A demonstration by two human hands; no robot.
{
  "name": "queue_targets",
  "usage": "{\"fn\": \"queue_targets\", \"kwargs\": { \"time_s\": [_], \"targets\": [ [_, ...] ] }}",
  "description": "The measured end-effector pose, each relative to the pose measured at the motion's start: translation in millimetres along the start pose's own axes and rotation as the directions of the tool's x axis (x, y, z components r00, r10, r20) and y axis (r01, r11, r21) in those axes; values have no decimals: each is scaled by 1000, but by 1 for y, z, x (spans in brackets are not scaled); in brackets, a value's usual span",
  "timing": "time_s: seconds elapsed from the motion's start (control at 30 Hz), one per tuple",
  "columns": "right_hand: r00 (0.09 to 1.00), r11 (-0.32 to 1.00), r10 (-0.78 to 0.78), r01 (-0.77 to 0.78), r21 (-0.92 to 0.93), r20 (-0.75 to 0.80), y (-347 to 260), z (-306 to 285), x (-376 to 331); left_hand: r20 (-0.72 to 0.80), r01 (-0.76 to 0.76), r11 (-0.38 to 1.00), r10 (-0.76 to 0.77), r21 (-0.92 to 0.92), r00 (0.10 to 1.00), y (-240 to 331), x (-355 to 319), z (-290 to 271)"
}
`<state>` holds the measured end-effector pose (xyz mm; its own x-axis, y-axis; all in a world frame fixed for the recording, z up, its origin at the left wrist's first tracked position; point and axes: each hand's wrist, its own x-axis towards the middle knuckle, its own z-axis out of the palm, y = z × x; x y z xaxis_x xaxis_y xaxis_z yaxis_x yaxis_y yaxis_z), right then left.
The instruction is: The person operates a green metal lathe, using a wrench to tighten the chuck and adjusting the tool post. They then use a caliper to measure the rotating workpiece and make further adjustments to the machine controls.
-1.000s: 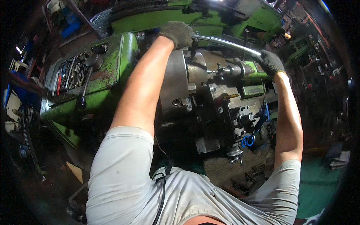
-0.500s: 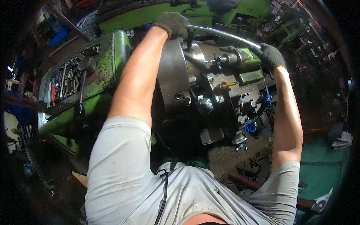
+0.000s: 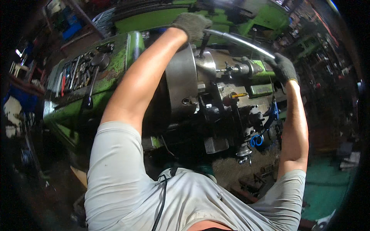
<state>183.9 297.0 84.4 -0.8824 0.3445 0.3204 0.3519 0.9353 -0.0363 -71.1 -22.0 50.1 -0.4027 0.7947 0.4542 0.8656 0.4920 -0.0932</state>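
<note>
A long shiny metal bar [image 3: 243,41] slants across the top of the lathe, held in both gloved hands. My left hand [image 3: 191,26], in a dark knit glove, is closed around its left end. Just below that hand, a dark upright shaft [image 3: 204,44] goes down to the lathe chuck [image 3: 181,77]; the glove hides how bar and shaft join. My right hand [image 3: 284,68], gloved too, is wrapped around the bar's right end. The chuck is a large grey steel cylinder with a round socket [image 3: 186,101] in its side, partly covered by my left forearm.
Wrenches and other loose tools [image 3: 73,75] lie on the green headstock [image 3: 111,65] at left, near a lever with a black knob [image 3: 88,102]. Right of the chuck are the carriage, a yellow-handled tool [image 3: 239,95] and a coiled blue hose [image 3: 256,141].
The view has shifted, so the lathe sits a little farther right and lower. Both hands keep hold of the bar; the left hand appears farther right in the picture.
</note>
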Motion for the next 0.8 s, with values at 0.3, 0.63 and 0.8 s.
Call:
{"fn": "queue_targets", "kwargs": {
  "time_s": [0.3,0.63,0.8],
  "targets": [
    [728,820,-572,501,-277,-377,-2,-57,-21,526,354,784,-42,-509,849,93,-60,-96],
    [646,751,-335,622,220,-686,181,19,-74,384,669,568,-550,-479,741,205,-288,-112],
    [838,739,17,356,571,-545,148,33,-153,479,702,-207,-851,-682,214,290,-382,-116]
  ]
}}
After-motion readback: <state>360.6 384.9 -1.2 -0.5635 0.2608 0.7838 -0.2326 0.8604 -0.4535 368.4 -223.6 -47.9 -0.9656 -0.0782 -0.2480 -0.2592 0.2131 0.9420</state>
